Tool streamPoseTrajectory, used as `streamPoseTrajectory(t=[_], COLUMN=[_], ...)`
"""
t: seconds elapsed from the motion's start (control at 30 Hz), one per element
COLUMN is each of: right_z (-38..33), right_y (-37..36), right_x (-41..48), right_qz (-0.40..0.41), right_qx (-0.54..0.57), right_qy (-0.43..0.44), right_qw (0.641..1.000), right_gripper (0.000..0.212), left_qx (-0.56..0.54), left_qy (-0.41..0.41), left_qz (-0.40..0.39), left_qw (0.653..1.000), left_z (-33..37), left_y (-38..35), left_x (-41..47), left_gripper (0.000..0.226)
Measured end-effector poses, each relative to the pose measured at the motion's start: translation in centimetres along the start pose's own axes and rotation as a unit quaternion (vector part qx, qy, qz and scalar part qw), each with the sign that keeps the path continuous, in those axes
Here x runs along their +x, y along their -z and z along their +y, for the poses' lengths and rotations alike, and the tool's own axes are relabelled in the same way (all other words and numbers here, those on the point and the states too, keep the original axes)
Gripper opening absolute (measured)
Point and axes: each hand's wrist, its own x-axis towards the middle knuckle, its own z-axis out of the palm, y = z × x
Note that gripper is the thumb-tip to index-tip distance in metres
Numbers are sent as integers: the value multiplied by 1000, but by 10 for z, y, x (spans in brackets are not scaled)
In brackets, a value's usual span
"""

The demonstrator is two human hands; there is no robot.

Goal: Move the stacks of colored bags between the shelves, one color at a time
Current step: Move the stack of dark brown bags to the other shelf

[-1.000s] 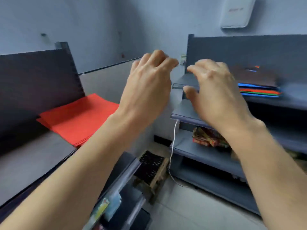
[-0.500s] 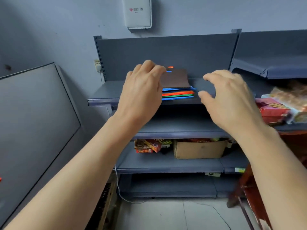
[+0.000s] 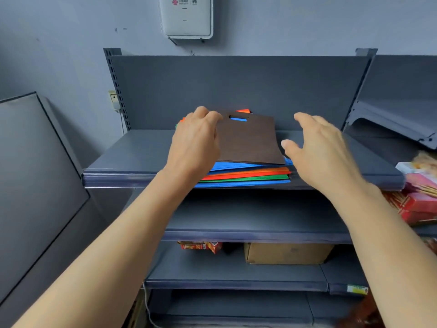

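One stack of colored bags (image 3: 246, 175) sits front-center on the top shelf (image 3: 132, 150) of a 4-level gray unit: 1 brown bag (image 3: 248, 138) on top, w/ blue, orange, green & blue bands below. Left hand (image 3: 196, 138) lies over the stack's left side, fingers bent at the brown bag's far edge; grip can't be told. Right hand (image 3: 324, 152), fingers spread, hovers just right of the stack. One cardboard box (image 3: 286, 253) sits 2 shelves down.

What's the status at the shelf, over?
Left hand at left edge of brown bag, grip unclear. Right hand open at its right edge. Brown bag tops colored stack on upper shelf. Nothing blocking.
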Motion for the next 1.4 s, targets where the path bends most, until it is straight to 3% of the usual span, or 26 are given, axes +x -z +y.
streamPoseTrajectory(t=[0.33,0.53,0.8,1.0,1.13,1.4], right_z=[23,40,43,36,34,30], right_y=[-65,-98,-130,-140,-146,-150], right_x=[92,127,145,147,144,138], right_qz=[-89,-177,-292,-302,-292,-264], right_qx=[29,14,-24,-17,-12,2], right_qy=[-3,-2,-29,-68,-90,-111], right_qw=[996,984,956,951,952,958], right_gripper=[47,52,68,67,65,65], left_qx=[59,88,69,36,30,-19], left_qy=[111,194,248,276,254,269], left_qz=[-86,-196,-270,-312,-308,-307], left_qw=[988,957,928,908,916,913], left_z=[-51,-74,-89,-102,-100,-109], left_y=[-69,-109,-125,-134,-135,-141], left_x=[51,61,79,94,100,101], left_gripper=[36,38,37,39,31,59])
